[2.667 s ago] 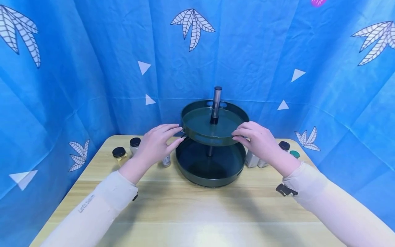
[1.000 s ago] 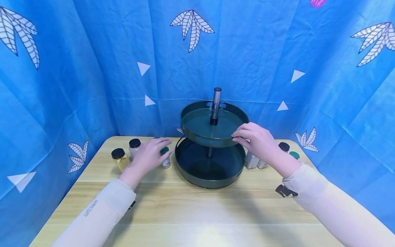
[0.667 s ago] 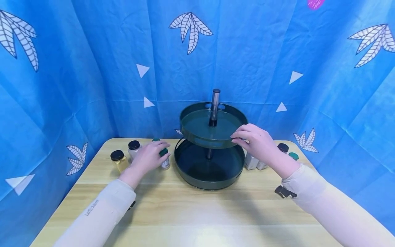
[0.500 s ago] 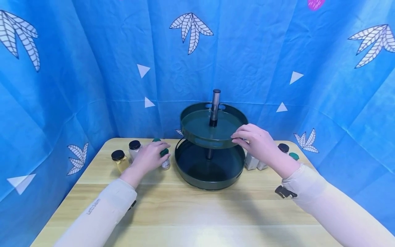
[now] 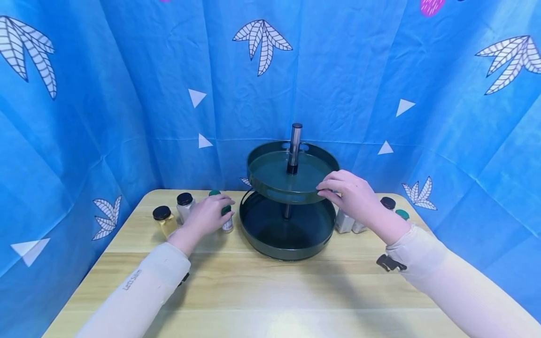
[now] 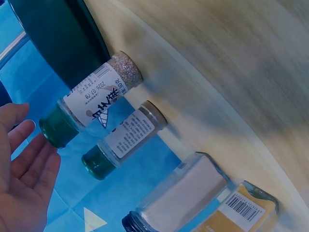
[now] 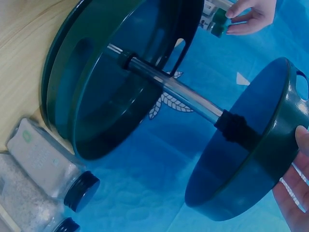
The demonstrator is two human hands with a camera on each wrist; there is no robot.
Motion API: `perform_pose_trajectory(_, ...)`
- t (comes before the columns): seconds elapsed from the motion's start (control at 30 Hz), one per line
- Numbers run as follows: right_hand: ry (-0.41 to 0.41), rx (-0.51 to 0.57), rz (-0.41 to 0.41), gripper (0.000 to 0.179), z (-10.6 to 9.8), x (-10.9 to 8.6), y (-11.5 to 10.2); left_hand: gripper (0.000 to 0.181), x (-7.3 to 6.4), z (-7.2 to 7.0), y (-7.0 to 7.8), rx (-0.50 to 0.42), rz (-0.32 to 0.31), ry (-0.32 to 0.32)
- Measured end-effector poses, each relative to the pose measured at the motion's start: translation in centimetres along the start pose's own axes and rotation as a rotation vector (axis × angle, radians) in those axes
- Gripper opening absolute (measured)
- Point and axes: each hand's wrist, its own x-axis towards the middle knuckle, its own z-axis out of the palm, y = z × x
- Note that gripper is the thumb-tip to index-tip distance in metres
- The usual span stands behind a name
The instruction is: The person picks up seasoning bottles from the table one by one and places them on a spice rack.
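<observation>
On your desk (image 5: 253,291) | two-tier stand (image 5: 289,197) looks assembled | near green-capped seasoning jar (image 6: 94,99) unlifted, your left hand (image 5: 207,216) loose beside it | your right hand (image 5: 352,192) relaxed against upper tray (image 7: 263,174)

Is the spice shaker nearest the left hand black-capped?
No, the spice shaker nearest the left hand has a green cap.

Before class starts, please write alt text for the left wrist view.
The left hand is at the green cap of a labelled jar, contact unclear. Alongside stand another green-capped jar, a pale jar and a yellow jar.
</observation>
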Motion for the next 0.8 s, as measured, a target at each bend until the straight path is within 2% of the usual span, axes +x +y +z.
perform_pose_trajectory(0.23,0.006,0.0,0.001,0.02,-0.11,0.11,-0.03,0.033,0.08,0.04,-0.05,-0.012,0.023,0.007)
perform_pose_trajectory(0.8,-0.003,-0.006,0.009,0.02,0.04,0.01,-0.06,0.033,0.16,0.61,-0.61,-0.008,-0.016,-0.044)
